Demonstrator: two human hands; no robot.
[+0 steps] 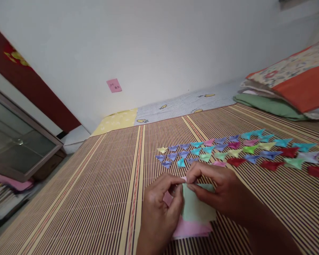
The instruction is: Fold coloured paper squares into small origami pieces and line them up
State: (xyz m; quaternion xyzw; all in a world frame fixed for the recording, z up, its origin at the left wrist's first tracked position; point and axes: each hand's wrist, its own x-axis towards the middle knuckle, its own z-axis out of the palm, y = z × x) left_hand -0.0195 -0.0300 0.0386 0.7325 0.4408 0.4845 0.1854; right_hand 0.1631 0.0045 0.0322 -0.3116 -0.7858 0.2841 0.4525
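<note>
Fingertips of my left hand (162, 207) and my right hand (215, 186) meet in a pinch around a small pale pink piece of paper (184, 179). Most of that piece is hidden behind the fingers, so its folded shape cannot be made out. Directly beneath the hands lies a light green paper sheet (198, 207), on top of pink paper sheets (192, 229). Beyond my hands, several small folded paper boats (207, 148) stand in rows, in blue, purple, pink, green, yellow and red.
A striped bamboo mat (101, 184) covers the bed. Folded bedding (303, 85) is piled at the far right. Along the white wall runs patterned cloth (170, 109), with a pink note (114, 85) stuck above. To the left are a glass-fronted cabinet (18, 138) and stacked books (5, 198).
</note>
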